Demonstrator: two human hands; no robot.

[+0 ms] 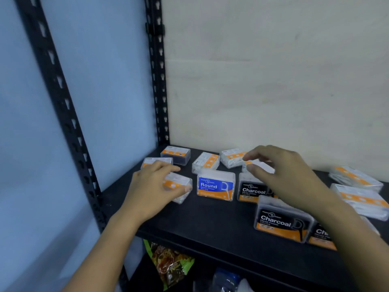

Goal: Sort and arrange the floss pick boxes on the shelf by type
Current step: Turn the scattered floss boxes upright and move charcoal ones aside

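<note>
Black metal shelf (pixel 210 226) carries scattered floss pick boxes (pixel 215 186), sorting barely begun — the left hand (pixel 155 186) has its fingers (pixel 171 167) clasped on a clear orange-banded box (pixel 181 183), and the right hand (pixel 282 171) curls over a second clear box (pixel 263 166) behind the black Charcoal boxes (pixel 252 191), grip unclear — so next, each must be carried to its own kind.

The shelf board (pixel 210 224) was black and matt, and the post (pixel 156 81) looked like black painted metal. The Round box (pixel 215 185) and the Charcoal box (pixel 280 223) were clear, shiny plastic with smooth printed labels. The snack bag (pixel 170 262) below was glossy and crinkly.
</note>
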